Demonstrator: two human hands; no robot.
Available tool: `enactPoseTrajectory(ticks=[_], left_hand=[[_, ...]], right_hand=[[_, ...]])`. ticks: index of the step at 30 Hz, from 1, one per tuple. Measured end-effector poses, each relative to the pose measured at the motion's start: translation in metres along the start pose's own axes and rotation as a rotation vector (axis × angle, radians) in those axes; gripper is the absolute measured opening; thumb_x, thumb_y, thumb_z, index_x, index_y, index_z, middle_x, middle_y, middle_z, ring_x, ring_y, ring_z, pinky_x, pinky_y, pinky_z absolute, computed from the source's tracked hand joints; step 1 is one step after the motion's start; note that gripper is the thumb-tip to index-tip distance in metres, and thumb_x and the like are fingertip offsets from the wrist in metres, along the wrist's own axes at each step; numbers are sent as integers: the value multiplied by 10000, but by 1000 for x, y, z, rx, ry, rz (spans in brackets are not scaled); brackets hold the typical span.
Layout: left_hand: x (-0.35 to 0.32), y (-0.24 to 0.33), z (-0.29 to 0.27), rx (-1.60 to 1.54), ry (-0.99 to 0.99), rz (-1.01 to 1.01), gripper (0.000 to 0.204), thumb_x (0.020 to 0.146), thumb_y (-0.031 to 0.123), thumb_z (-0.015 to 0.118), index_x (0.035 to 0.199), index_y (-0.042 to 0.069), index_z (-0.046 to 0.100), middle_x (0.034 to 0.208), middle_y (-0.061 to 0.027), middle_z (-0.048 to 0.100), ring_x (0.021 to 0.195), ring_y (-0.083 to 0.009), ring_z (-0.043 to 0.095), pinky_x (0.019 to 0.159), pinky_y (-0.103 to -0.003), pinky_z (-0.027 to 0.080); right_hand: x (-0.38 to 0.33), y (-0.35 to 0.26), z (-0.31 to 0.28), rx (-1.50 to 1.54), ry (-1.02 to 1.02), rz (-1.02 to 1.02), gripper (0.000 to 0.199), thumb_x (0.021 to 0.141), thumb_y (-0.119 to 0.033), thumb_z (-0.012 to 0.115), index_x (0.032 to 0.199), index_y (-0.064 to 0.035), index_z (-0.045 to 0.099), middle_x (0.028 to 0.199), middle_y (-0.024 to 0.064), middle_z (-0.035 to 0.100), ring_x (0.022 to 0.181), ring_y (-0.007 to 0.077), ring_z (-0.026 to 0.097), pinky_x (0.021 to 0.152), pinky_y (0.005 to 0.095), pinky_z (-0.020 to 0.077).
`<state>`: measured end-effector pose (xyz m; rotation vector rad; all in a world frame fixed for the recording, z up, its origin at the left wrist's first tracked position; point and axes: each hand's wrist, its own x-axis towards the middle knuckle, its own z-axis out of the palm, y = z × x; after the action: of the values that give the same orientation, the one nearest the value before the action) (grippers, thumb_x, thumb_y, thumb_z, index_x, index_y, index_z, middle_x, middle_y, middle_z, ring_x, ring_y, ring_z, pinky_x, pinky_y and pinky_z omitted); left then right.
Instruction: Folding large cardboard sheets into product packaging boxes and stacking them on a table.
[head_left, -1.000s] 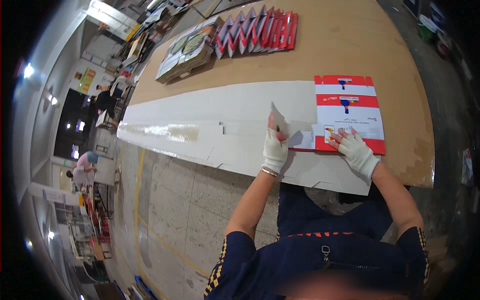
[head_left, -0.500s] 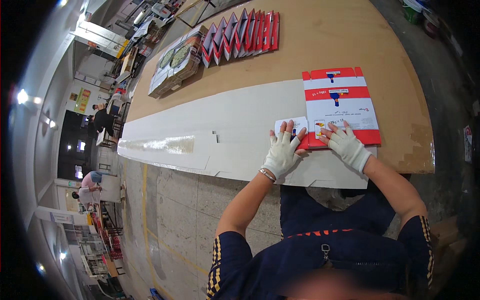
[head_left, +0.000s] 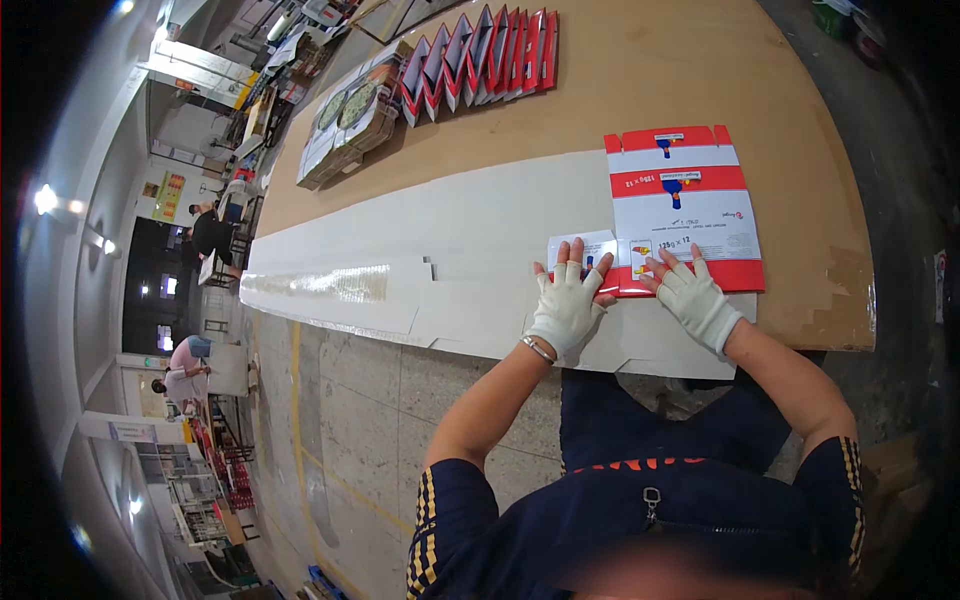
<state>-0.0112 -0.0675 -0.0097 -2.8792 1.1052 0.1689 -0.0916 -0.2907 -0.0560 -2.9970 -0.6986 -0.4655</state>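
Both gloved hands, left hand [head_left: 566, 308] and right hand [head_left: 695, 300], press with fingers spread flat on the red-and-white carton blank [head_left: 680, 210] near the worktable's [head_left: 640, 70] front edge, where uneven pressure could skew the fold.

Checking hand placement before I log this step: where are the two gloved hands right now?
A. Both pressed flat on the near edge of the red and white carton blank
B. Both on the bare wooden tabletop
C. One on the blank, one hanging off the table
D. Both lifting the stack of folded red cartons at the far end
A: the left hand and right hand lie palm-down, fingers spread, on the near edge of the red and white carton blank, which lies on the white sheet.
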Motion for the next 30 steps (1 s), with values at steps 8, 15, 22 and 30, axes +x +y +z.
enactPoseTrajectory(ticks=[8,15,22,30], left_hand=[[5,-8,12,-200,86,-30,652,826,482,526,1387,204,345,1462,-215,174,1367,-381,111,1006,-671,51],[60,-8,6,-375,204,-224,764,705,436,674,1342,117,398,1453,-182,216,1361,-380,113,1068,-581,38],[89,-29,-34,-493,31,-193,479,819,341,606,1206,70,529,1234,-136,511,1221,-282,415,991,-412,346],[66,26,-39,-1388,-150,232,604,831,133,601,1352,-22,336,1110,-141,568,966,-164,543,832,-296,453]], right_hand=[[5,5,-4,47,-41,-23,434,864,-175,414,1295,-145,457,1358,82,436,1289,254,373,1028,588,212],[8,12,-16,74,-45,-58,436,831,-148,468,1266,-116,473,1327,98,458,1270,263,392,1036,564,221],[-33,4,-71,1119,-392,711,262,860,-129,521,1089,-10,564,1118,132,571,932,224,594,723,348,510],[-21,-32,-81,2126,335,1201,443,905,-151,506,1312,-112,335,1118,73,515,936,180,560,719,357,512]])
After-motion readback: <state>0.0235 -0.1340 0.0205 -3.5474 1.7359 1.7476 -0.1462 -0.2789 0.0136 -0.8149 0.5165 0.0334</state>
